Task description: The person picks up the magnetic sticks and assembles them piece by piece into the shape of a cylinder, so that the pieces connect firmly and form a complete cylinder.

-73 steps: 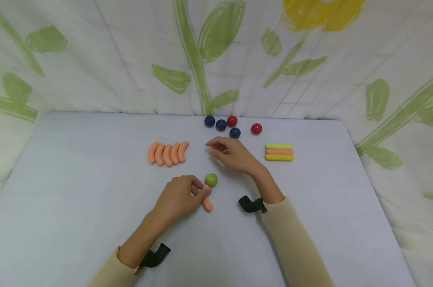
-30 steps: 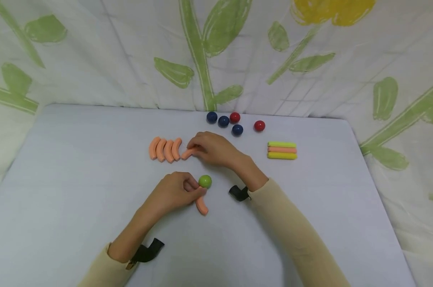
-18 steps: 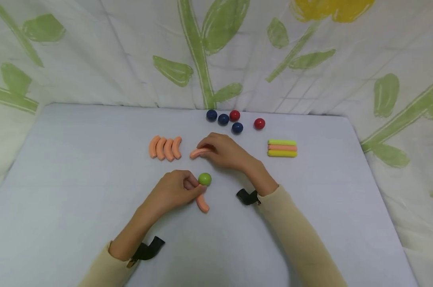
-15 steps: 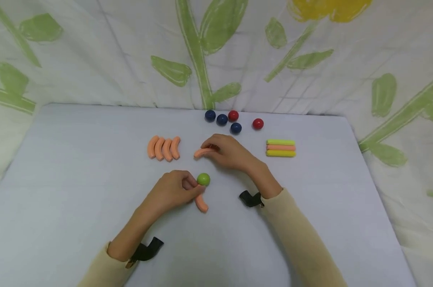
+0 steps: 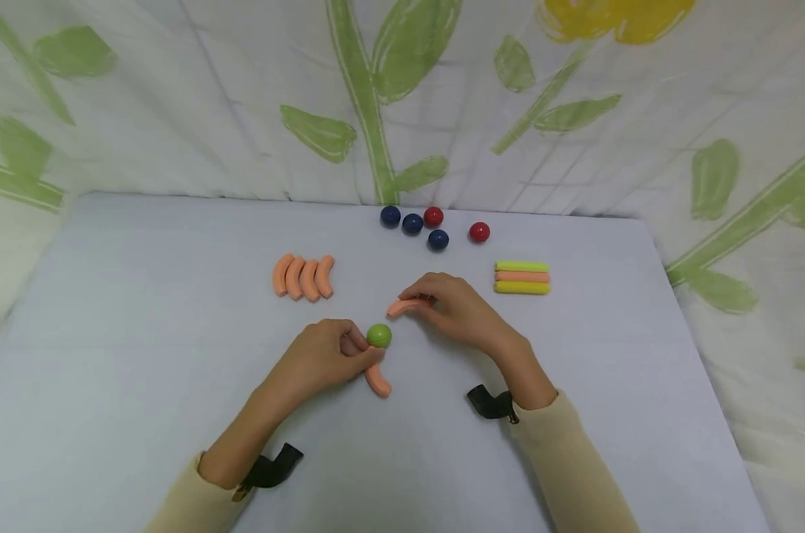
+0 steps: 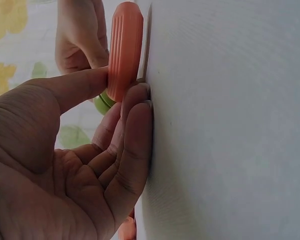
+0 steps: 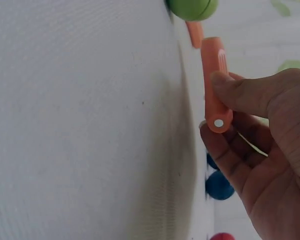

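My left hand (image 5: 325,352) pinches a curved orange magnetic rod (image 5: 379,383) low at the table, near the middle. A green ball (image 5: 378,335) sits at the far end of that rod, right by the fingertips. In the left wrist view, the thumb and fingers are on either side of the ribbed rod (image 6: 125,50). Up and to the right of the ball, my right hand (image 5: 461,309) holds a second curved orange rod (image 5: 402,306) between thumb and fingers. A round silvery spot shows in the end of this rod (image 7: 215,107) in the right wrist view.
Several more curved orange rods (image 5: 309,279) lie side by side at left. Dark blue balls (image 5: 412,223) and red balls (image 5: 479,232) lie near the table's back edge. Straight rods (image 5: 522,277) in yellow-green, orange and yellow are stacked in a row at right. A flowered cloth (image 5: 209,111) hangs behind.
My right hand took a curved orange rod from the right end of the left-hand row and carried it right and nearer to me. My left hand stays at its rod and the green ball.
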Motion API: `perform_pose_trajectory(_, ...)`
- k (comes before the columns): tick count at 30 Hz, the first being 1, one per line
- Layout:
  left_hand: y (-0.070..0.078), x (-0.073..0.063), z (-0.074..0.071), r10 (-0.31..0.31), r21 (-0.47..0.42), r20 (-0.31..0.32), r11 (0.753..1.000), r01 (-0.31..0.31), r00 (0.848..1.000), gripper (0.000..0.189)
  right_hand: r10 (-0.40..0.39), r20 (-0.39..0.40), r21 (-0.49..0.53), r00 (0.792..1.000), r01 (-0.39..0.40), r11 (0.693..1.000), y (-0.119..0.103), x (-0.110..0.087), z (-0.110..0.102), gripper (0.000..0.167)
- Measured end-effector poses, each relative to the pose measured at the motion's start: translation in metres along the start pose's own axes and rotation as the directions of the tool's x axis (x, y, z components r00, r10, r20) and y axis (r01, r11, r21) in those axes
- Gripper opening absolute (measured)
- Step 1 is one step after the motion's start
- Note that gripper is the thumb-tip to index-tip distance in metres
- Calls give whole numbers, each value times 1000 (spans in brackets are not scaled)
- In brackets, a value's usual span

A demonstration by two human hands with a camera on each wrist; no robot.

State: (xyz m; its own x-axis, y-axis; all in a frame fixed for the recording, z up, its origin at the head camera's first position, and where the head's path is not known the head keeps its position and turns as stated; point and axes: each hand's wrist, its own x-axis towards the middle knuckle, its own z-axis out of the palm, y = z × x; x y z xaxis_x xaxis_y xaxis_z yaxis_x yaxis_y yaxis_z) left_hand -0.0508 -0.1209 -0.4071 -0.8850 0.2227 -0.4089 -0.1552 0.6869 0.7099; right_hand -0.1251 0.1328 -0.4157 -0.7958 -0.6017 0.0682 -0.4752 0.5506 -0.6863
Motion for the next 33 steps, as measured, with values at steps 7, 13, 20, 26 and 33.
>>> perform_pose_trajectory(7, 0, -1, -1, 20, -9, -1, 1000, -20, 1000, 31, 0, 13, -28, 1000, 0, 1000, -2, -4, 1, 21)
perform_pose_trajectory(13, -1, 0, 1, 24, -9, -9, 1000, -25, 1000, 31, -23, 18, -26, 1000, 24, 999, -5, -6, 2, 21)
perform_pose_trajectory(20, -1, 0, 2, 22, -4, -7, 1000, -22, 1000, 32, -26, 47, 9, 999, 26, 1000, -11, -7, 5, 22)
perform_pose_trajectory(26, 0, -1, 2, 20, -5, 2, 1000, -20, 1000, 32, -30, 39, 8, 999, 30, 1000, -11, -5, 7, 22)
perform_pose_trajectory(33, 2, -2, 0, 23, 6, 29, 1000, -23, 999, 33, -31, 36, 2, 999, 31, 1000, -10, -5, 10, 23)
